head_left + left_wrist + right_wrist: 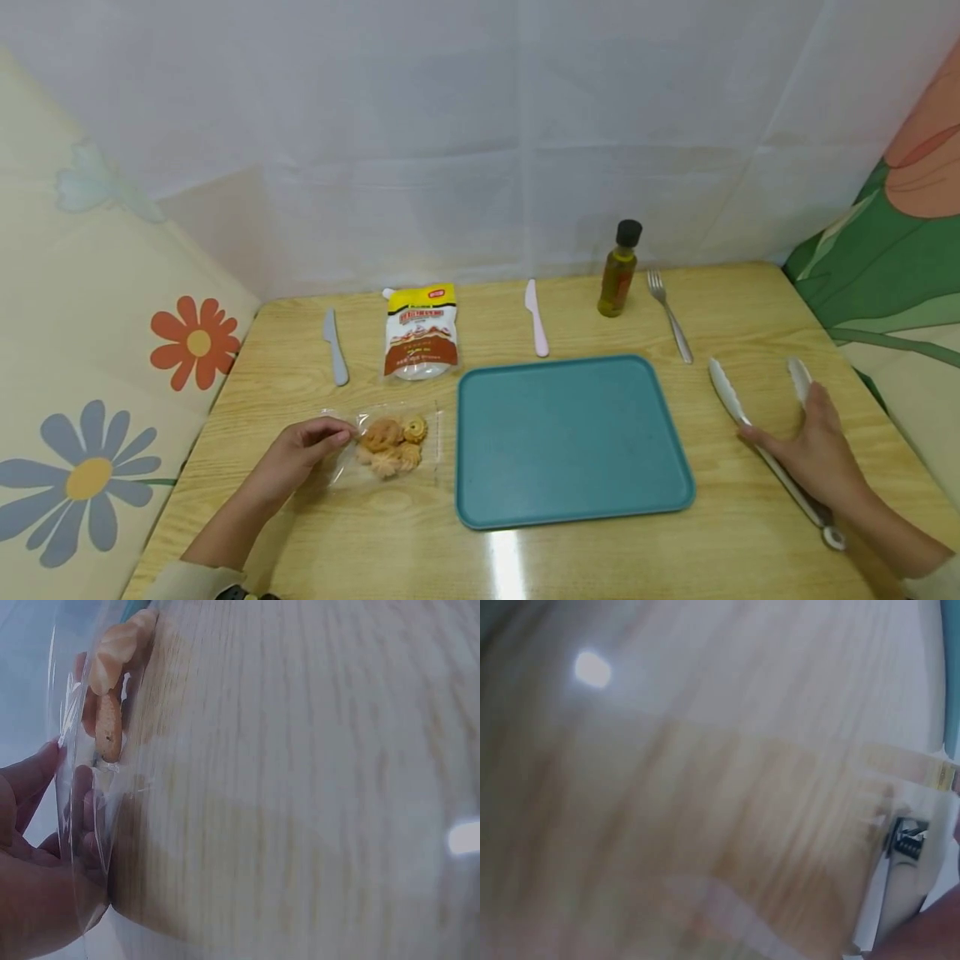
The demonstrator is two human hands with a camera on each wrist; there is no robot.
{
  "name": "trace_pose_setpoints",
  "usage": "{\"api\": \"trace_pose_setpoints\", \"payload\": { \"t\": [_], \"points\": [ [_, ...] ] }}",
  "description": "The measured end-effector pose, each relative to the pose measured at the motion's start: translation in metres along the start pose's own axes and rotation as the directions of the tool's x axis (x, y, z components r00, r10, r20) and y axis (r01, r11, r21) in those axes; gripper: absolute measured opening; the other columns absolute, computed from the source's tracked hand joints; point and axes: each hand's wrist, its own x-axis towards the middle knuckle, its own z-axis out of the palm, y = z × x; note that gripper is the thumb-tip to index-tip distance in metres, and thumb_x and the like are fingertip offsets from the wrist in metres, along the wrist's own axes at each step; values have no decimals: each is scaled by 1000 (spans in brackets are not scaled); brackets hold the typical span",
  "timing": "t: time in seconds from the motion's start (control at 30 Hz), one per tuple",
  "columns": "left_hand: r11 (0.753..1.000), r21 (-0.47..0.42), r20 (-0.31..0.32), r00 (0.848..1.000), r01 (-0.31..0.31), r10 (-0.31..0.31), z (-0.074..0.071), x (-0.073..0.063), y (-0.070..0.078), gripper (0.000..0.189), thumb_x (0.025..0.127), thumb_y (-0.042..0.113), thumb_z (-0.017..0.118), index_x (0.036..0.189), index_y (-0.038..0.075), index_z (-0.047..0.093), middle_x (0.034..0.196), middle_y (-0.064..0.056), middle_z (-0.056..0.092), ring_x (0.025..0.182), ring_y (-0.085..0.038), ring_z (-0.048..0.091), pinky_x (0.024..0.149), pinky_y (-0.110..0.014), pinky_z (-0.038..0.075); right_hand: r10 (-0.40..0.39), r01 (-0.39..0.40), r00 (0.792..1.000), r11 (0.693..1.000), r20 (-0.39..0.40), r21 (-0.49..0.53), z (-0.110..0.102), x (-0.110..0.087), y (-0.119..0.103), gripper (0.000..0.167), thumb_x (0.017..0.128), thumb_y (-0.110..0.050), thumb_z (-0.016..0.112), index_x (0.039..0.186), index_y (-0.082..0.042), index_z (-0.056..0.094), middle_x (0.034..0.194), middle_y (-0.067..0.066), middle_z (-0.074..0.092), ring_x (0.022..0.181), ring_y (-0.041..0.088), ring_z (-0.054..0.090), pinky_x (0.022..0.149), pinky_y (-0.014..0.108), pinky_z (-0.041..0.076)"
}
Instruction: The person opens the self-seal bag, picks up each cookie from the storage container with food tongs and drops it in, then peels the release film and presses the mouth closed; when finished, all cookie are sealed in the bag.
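Observation:
In the head view my left hand (303, 454) pinches the left end of a clear plastic bag (341, 475) that lies on the table with several golden cookies (386, 446) inside. Close up in the left wrist view, the thumb and fingers (34, 780) meet at the film, with cookies (109, 671) above them. On the far right, my right hand (817, 450) holds a pair of metal tongs (780, 475) across both arms, thumb on the left arm and fingers over the right one. The tongs' arms are spread. Blur in the right wrist view leaves the grip mostly hidden.
A teal tray (570, 442) lies between the hands. Behind it are a grey knife (335, 346), a yellow, white and brown pouch (422, 332), a pink knife (536, 317), an oil bottle (617, 275) and a fork (670, 315). A white cloth (450, 150) hangs behind the table.

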Motion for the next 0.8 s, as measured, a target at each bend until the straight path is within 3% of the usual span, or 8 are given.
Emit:
{"api": "trace_pose_setpoints", "payload": {
  "t": [0.23,0.47,0.63,0.8],
  "points": [
    [998,51,-2,1000,-29,29,0,0,1,27,105,15,61,118,-6,70,114,-2,72,100,-4,63,83,-23,53,5,-4,1000,1000,8,-27,-3,0,-4,124,94,-53,71,158,6,-17,158,42,-20,141,70,0,104,82,19],
    [980,195,-16,999,-47,51,-1,1,7,20,103,12,63,115,0,73,113,-14,72,95,-6,63,78,-25,54,-62,61,997,998,-46,-17,-5,-5,-11,115,97,-47,70,160,6,-10,162,39,-17,143,68,-2,102,84,17],
    [924,375,-52,993,-80,107,1,-1,12,13,101,12,67,110,8,75,110,-7,71,94,-8,64,76,-26,54,-181,185,979,982,-89,30,-3,-9,-32,108,97,-38,72,163,0,-5,168,29,-12,150,59,-4,105,82,13],
    [852,503,-28,983,-143,182,3,-4,19,11,98,8,70,107,10,76,106,-2,70,96,-15,67,81,-32,56,-268,269,963,962,-30,49,6,-8,-69,108,96,-37,75,164,-1,-1,169,28,-4,151,56,5,107,79,19]
  ]
}}
